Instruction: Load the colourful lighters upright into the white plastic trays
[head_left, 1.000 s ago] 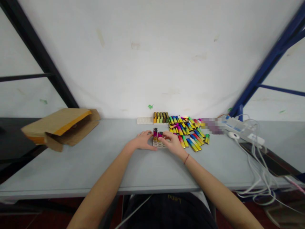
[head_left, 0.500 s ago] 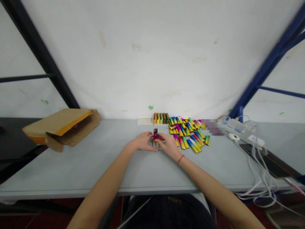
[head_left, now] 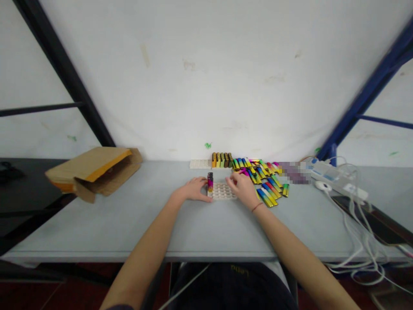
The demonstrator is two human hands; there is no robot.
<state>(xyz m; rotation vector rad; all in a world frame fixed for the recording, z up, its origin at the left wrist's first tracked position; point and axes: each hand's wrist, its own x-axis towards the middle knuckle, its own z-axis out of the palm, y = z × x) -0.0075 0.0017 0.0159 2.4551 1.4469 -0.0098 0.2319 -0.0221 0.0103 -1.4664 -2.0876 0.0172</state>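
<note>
A white tray with rows of round holes [head_left: 222, 191] lies in front of me on the grey table. Dark-topped lighters with magenta and yellow bodies [head_left: 210, 183] stand upright at its left end, closely lined up, so I cannot count them. My left hand [head_left: 194, 189] is open around that end, thumb and fingers apart beside the lighters. Over the right end of the tray hovers my right hand [head_left: 242, 188], loosely curled, with no lighter visible in it. Beyond it a heap of shiny multicoloured lighters [head_left: 267, 193] lies on its side, partly hidden by this hand.
Against the wall stand a second white tray [head_left: 200, 164] and a block of upright yellow, green and dark lighters [head_left: 222, 160]. An open cardboard box [head_left: 92, 170] lies at left. A power strip [head_left: 335, 178], white cables [head_left: 355, 232] and a dark flat device [head_left: 371, 219] occupy the right.
My right hand has let go of a lighter at the tray's left end and moved right towards the heap, uncovering the tray. My left hand stays by the tray. The view has shifted slightly.
</note>
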